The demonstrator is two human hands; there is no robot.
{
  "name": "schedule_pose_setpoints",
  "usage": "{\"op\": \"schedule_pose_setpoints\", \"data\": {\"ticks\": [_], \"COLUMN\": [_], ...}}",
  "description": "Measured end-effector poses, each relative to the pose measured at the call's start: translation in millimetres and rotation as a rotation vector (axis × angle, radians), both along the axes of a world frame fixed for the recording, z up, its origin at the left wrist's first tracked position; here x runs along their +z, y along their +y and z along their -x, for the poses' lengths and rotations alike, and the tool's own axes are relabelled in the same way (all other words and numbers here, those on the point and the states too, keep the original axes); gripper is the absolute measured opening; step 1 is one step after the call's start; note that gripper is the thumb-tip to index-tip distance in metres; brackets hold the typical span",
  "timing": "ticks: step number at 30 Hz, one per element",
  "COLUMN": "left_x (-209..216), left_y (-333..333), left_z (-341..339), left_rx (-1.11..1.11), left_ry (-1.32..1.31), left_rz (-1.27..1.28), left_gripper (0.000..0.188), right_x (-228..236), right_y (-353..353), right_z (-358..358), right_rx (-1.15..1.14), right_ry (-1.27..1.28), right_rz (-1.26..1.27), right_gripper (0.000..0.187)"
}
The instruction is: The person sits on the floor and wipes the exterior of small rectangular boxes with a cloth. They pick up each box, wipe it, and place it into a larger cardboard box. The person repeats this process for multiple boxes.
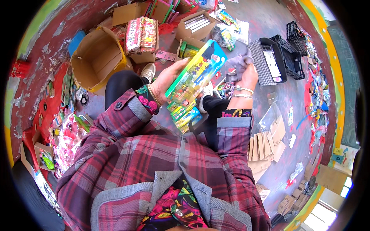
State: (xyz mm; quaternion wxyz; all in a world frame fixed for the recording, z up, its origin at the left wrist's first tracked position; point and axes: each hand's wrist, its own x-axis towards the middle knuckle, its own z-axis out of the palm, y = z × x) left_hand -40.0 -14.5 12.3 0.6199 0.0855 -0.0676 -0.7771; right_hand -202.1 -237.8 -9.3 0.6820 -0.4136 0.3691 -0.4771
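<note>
My left hand (168,79) grips a flat, colourful cardboard box (198,71), printed in yellow, green and blue, by its left edge. The box is tilted, its far end up toward the right. Bunched in my right hand (248,77) is a grey-purple cloth (239,63), just beside the box's far end. Between my legs, below the box, several smaller green, yellow and blue boxes (185,115) lie in a loose stack. Part of that stack is hidden by the box I hold.
An open cardboard carton (98,57) stands left, beside a carton of red-and-white packets (142,34). Ahead is a small carton (190,44) with green boxes. Black crates (285,54) and a checked bin (266,63) stand right. Folded brown cardboard (264,146) lies on the floor by my right arm.
</note>
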Motion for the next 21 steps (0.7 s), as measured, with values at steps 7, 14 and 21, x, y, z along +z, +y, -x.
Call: {"op": "schedule_pose_setpoints", "data": {"ticks": [7,14,21], "left_x": [-28.7,-3.8,13.0], "left_y": [1.9,7.6,-0.3], "left_z": [-15.7,-14.2,-16.7], "left_rx": [0.153,0.071,0.189], "left_ry": [0.133,0.292,0.171], "left_rz": [0.038,0.029,0.134], "left_gripper": [0.052,0.056,0.059], "right_x": [21.5,16.8,19.5], "right_y": [19.7,19.9,22.0], "right_z": [-5.8,-9.9,-2.0], "right_rx": [-0.215,-0.156,-0.074], "right_ry": [-0.026,-0.083,-0.218], "right_rz": [-0.197,-0.226,-0.169], "right_gripper": [0.023,0.025,0.03]}}
